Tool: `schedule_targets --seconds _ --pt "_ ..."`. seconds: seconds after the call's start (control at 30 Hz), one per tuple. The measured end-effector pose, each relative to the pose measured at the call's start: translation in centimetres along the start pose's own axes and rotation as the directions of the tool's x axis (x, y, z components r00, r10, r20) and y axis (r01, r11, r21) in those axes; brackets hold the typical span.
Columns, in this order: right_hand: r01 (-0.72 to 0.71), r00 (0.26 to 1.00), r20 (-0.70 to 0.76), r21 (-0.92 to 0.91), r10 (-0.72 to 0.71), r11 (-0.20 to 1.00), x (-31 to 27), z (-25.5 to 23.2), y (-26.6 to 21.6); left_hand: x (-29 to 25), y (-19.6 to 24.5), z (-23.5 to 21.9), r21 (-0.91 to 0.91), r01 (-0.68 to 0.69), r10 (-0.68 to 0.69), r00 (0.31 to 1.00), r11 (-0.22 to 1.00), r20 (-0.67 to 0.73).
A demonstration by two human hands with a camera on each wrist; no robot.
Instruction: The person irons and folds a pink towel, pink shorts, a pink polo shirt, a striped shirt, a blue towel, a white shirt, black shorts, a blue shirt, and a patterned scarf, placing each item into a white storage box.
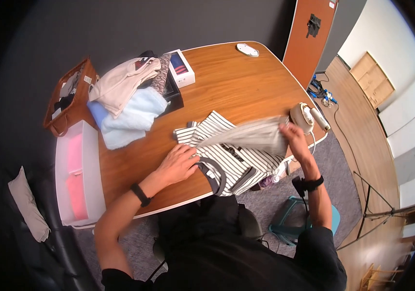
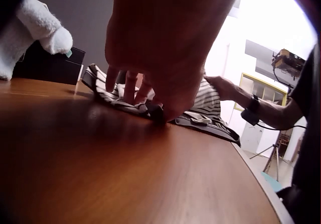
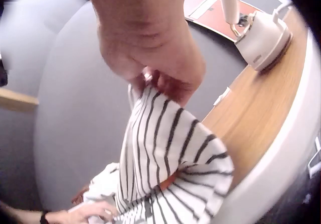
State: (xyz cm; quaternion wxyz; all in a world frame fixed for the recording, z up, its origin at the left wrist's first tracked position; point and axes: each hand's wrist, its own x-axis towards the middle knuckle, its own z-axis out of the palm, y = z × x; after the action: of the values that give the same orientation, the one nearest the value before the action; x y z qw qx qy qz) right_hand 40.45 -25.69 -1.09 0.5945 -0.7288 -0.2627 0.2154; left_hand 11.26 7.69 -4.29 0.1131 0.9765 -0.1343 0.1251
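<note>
A white T-shirt with dark stripes [image 1: 227,155] and a dark collar lies across the front of the table. My right hand [image 1: 293,138] pinches part of it and holds that part up, so the fabric stretches as a raised fold between my two hands. In the right wrist view the raised striped cloth [image 3: 168,133] hangs from my fingertips. At the collar end, my left hand [image 1: 178,162] pinches the edge of the shirt low over the wood. The left wrist view shows its fingers [image 2: 129,88] pointing down at the cloth, partly hidden by the palm.
A white garment steamer [image 1: 304,116] stands at the table's right edge. On the left are a brown basket [image 1: 74,102], a white bin [image 1: 93,169] with pink contents, and piled clothes [image 1: 130,106] beside boxes. A white oval device [image 1: 247,50] lies at the back. A teal stool [image 1: 285,220] stands below.
</note>
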Motion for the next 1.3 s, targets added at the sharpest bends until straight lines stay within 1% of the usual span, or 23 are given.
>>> schedule_targets --seconds 0.07,0.1,0.13,0.17,0.2,0.27,0.33,0.4,0.43,0.53,0.57,0.6,0.67,0.7,0.8,0.87,0.93,1.07,1.1,1.13,1.2,1.23,1.3 --pt "-0.055 0.983 -0.162 0.178 0.084 0.982 2.8 -1.0 1.4 -1.6 1.1 -0.8 0.023 0.022 -0.022 0.999 0.999 0.028" --pt "-0.167 0.955 -0.214 0.182 0.205 0.969 3.6 -1.8 2.0 -2.6 1.8 -1.1 -0.001 0.037 -0.037 0.999 0.999 0.032" --pt "-0.029 0.939 -0.342 -0.009 0.024 1.0 4.1 -2.1 4.2 -3.2 2.4 -1.6 -0.026 0.053 -0.052 0.998 0.998 0.036" --pt "0.088 0.886 -0.429 -0.216 -0.176 0.972 4.8 -2.3 6.9 -3.2 2.9 -3.1 -0.075 0.085 -0.076 0.991 0.994 0.112" --pt "0.175 0.799 -0.466 -0.425 -0.381 0.888 5.0 -2.3 8.4 -3.1 2.6 -3.5 -0.108 0.119 -0.109 0.99 0.987 0.093" --pt "0.149 0.882 -0.369 -0.371 -0.292 0.917 2.0 -0.1 5.3 -3.1 2.4 -3.8 -0.187 0.189 -0.181 0.982 0.964 0.056" --pt "0.279 0.886 -0.136 -0.609 -0.444 0.743 -0.3 2.3 3.2 -1.4 1.8 -3.9 -0.169 0.156 -0.156 0.988 0.973 0.013" --pt "0.368 0.911 0.089 -0.616 -0.403 0.696 -1.8 5.0 2.3 1.0 0.6 -3.1 -0.231 0.103 -0.103 0.995 0.968 0.012" --pt "0.363 0.917 0.131 -0.67 -0.378 0.648 -2.7 6.5 1.5 2.3 0.3 -2.8 -0.235 0.117 -0.097 0.991 0.965 0.096" --pt "0.354 0.924 0.227 -0.81 -0.307 0.468 -4.3 8.5 1.9 5.4 -1.8 0.7 -0.087 0.094 -0.089 0.995 0.992 0.054" --pt "0.37 0.923 0.252 -0.784 -0.289 0.499 -4.6 8.4 2.5 6.3 -2.7 1.5 -0.089 0.188 -0.162 0.958 0.978 0.236" --pt "0.356 0.929 0.266 -0.831 -0.258 0.427 -5.1 8.4 3.0 6.9 -3.4 2.4 -0.034 0.198 -0.183 0.95 0.98 0.253" --pt "0.33 0.938 0.255 -0.866 -0.236 0.376 -6.0 8.2 3.1 7.8 -4.3 3.6 0.075 0.222 -0.234 0.931 0.972 0.28" --pt "0.299 0.949 0.233 -0.88 -0.213 0.37 -6.1 7.9 3.7 8.6 -5.1 3.8 0.094 0.269 -0.285 0.893 0.959 0.349" --pt "0.205 0.973 0.144 -0.897 -0.178 0.392 -5.6 6.2 3.5 10.4 -7.0 5.0 0.148 0.316 -0.345 0.903 0.937 0.258" --pt "0.163 0.984 0.113 -0.881 -0.138 0.444 -4.3 4.5 4.2 12.1 -8.0 5.3 0.166 0.333 -0.368 0.889 0.928 0.273" --pt "0.194 0.981 0.156 -0.836 -0.118 0.513 -2.7 2.4 5.2 13.7 -8.8 5.6 0.197 0.335 -0.38 0.882 0.922 0.278" --pt "0.254 0.96 0.163 -0.849 -0.228 0.464 -2.8 3.7 3.0 16.4 -9.6 5.7 0.348 0.299 -0.403 0.87 0.889 0.282" --pt "0.356 0.929 0.224 -0.752 -0.294 0.554 -3.3 4.8 2.1 16.7 -9.7 5.5 0.37 0.304 -0.415 0.869 0.878 0.271" --pt "0.457 0.889 0.328 -0.674 -0.318 0.58 -4.0 5.5 1.3 17.0 -9.7 5.2 0.389 0.299 -0.406 0.885 0.871 0.228" --pt "0.318 0.908 0.402 -0.475 -0.119 0.82 -5.5 7.2 -1.8 16.8 -9.5 5.3 0.421 0.295 -0.389 0.908 0.858 0.155" --pt "0.271 0.913 0.4 -0.444 -0.082 0.854 -6.3 7.6 -3.0 16.7 -8.3 4.2 0.375 0.279 -0.357 0.921 0.884 0.157" --pt "0.339 0.907 0.397 -0.501 -0.136 0.797 -7.1 7.0 -3.1 15.5 -5.1 3.0 0.306 0.251 -0.297 0.948 0.918 0.113"
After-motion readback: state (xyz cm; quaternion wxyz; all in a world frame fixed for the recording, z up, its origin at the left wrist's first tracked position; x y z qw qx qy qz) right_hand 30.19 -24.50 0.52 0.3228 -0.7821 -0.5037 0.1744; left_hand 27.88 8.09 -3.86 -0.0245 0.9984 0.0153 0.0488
